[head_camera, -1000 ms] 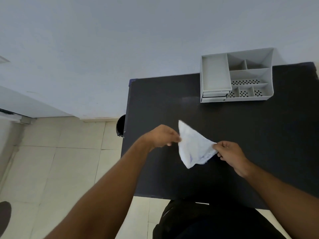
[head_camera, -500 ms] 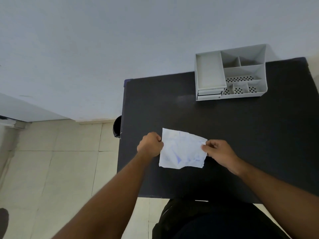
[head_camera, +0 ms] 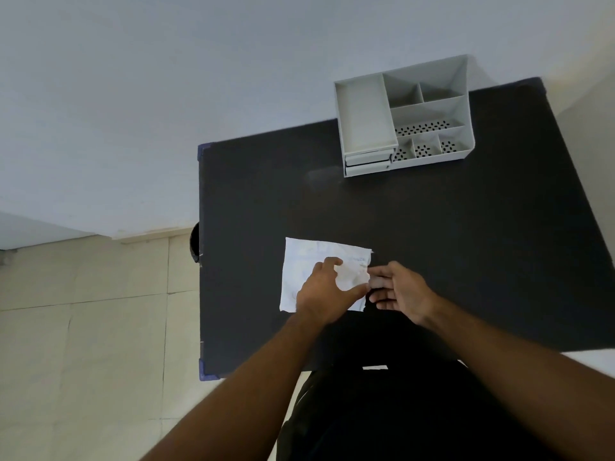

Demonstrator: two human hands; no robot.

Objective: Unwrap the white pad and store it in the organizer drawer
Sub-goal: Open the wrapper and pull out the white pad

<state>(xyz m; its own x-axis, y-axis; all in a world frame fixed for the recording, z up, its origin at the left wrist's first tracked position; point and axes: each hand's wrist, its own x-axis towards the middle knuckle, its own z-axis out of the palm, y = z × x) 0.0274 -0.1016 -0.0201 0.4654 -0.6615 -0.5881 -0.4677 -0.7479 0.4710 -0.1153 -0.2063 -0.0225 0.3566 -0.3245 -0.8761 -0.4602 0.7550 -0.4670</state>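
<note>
The white pad [head_camera: 319,257], a crumpled white rectangle, lies flat on the black table [head_camera: 466,247] near its front edge. My left hand [head_camera: 327,287] rests on the pad's lower right part with fingers spread, thumb pointing right. My right hand [head_camera: 399,289] is just right of the pad, and its blurred fingertips touch the pad's right edge. The grey organizer [head_camera: 404,116] stands at the back of the table against the wall. Its two small drawers [head_camera: 367,163] at the front left are pushed in.
The organizer has a large tray compartment on the left and several smaller perforated compartments on the right. A tiled floor [head_camera: 100,327] lies left of the table. A dark round object [head_camera: 195,242] sits by the table's left edge. A white wall runs behind.
The pad, held up between both hands before, now lies flat on the table. My left hand has moved onto it, and my right hand has let go of its edge.
</note>
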